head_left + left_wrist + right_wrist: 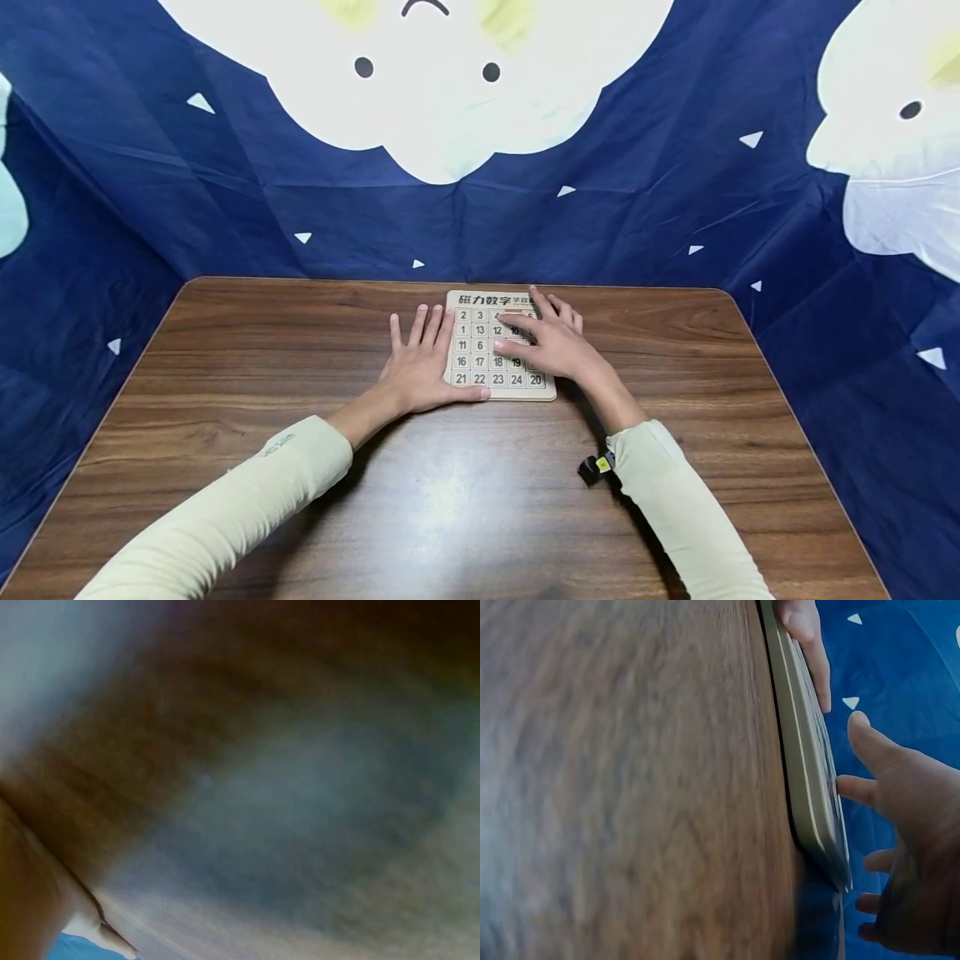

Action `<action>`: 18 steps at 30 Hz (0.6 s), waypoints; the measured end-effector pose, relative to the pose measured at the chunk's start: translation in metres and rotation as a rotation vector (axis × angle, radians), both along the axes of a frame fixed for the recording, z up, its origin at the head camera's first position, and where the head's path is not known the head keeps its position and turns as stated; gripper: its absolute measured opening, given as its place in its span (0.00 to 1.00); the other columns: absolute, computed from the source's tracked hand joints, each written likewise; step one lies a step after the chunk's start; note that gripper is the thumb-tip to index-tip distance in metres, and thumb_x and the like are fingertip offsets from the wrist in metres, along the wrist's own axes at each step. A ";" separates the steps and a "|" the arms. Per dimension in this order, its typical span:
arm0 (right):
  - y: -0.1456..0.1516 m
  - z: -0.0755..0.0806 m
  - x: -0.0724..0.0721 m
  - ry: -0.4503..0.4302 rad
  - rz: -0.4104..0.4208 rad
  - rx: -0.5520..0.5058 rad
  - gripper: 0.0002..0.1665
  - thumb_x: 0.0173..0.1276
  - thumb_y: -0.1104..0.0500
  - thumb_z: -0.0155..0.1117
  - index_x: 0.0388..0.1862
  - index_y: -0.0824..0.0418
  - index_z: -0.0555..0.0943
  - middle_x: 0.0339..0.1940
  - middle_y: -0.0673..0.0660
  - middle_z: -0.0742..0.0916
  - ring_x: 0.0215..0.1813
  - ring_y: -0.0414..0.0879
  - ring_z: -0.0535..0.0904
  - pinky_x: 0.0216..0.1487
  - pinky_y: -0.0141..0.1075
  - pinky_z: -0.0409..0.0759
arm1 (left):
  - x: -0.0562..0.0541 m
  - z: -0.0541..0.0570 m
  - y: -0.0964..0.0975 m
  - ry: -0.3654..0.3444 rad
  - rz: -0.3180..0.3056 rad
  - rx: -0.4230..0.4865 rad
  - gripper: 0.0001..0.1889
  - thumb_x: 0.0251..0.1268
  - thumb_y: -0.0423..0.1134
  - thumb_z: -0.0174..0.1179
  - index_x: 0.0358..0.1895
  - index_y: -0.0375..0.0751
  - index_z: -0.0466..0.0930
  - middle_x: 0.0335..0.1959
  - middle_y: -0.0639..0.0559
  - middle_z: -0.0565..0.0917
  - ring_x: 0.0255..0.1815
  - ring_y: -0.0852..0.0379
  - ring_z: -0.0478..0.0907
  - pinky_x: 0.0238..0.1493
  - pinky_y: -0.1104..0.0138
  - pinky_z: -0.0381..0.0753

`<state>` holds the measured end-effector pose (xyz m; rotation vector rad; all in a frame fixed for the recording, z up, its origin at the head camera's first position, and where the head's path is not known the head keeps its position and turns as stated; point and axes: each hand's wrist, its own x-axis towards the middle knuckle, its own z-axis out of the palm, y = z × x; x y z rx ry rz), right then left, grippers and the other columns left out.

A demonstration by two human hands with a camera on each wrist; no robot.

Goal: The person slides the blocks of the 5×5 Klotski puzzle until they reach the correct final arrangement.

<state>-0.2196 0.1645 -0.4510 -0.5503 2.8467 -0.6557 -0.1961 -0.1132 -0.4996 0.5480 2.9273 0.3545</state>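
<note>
A pale number sliding puzzle (480, 362) lies flat on the table, with printed characters along its top and rows of numbered tiles. My left hand (420, 371) rests at its left side with fingers spread, the thumb along the bottom edge. Over the right part of the puzzle is my right hand (557, 343), fingers extended and spread, covering several tiles. One fingertip meets the puzzle's face in the right wrist view, where the thumb stands off it. A reddish strip (513, 311) shows in the top row beside the right fingers. The left wrist view is mostly blurred.
The brown wood-grain table (247, 358) surrounds the puzzle, its far edge just behind it. A dark blue cloth (420, 225) with white clouds and small triangles hangs behind and at the sides. A small black device (592, 469) with a yellow part sits at my right wrist.
</note>
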 end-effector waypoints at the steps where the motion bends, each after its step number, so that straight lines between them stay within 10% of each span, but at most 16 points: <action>1: 0.001 0.000 0.000 -0.002 -0.003 0.001 0.41 0.79 0.24 0.63 0.84 0.36 0.78 0.99 0.64 0.50 0.95 0.75 0.46 0.87 0.73 0.49 | 0.000 0.000 0.000 0.003 0.000 -0.001 0.83 0.50 0.97 0.54 0.95 0.43 0.29 0.97 0.40 0.35 0.98 0.36 0.26 0.88 0.29 0.14; 18: 0.006 -0.004 0.001 0.036 -0.024 -0.040 0.41 0.79 0.25 0.65 0.83 0.39 0.80 0.98 0.64 0.52 0.94 0.74 0.49 0.87 0.72 0.51 | 0.002 0.003 -0.001 0.001 -0.006 0.006 0.83 0.52 0.97 0.53 0.95 0.42 0.30 0.97 0.39 0.35 0.98 0.36 0.26 0.88 0.28 0.13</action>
